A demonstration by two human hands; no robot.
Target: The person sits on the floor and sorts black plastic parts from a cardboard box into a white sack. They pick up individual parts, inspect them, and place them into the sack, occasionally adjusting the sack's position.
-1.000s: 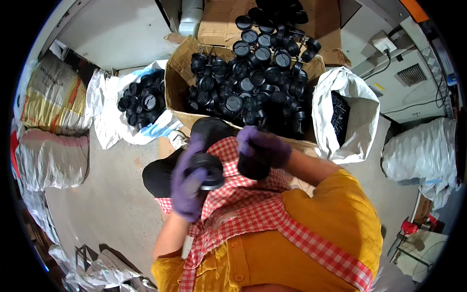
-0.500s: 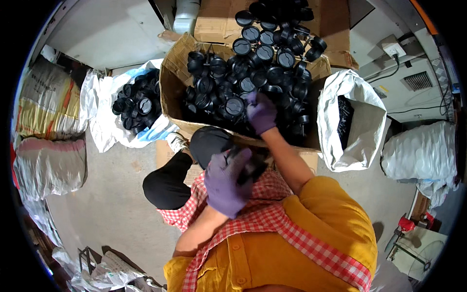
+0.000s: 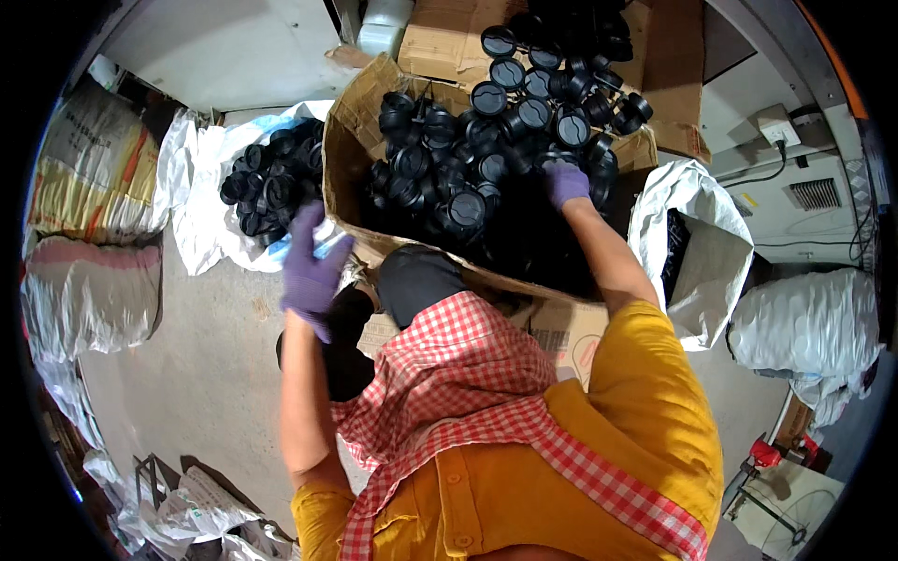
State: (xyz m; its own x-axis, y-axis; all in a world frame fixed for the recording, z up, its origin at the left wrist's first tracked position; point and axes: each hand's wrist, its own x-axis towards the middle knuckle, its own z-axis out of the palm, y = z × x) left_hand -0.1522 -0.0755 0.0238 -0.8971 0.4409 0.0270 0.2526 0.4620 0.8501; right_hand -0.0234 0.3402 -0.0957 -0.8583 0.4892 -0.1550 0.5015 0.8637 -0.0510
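My left hand, in a purple glove, is stretched forward beside the near edge of the left white bag. Its fingers are spread and nothing is in them. Inside that bag lies a heap of round black plastic parts. My right hand, gloved the same way, reaches into the open cardboard box on its right side. Its fingertips are hidden among black twin-wheel caster-like pieces, round-faced and some with metal stems. Whether it grips one cannot be seen.
More such black pieces pile up at the far side, over another cardboard piece. An open white sack with black contents stands right of the box. Full sacks line the left, and a wrapped bundle sits far right.
My left hand has gone from above my lap, where it held a dark black part, to the left bag, and is now empty. My right hand has shifted right within the box.
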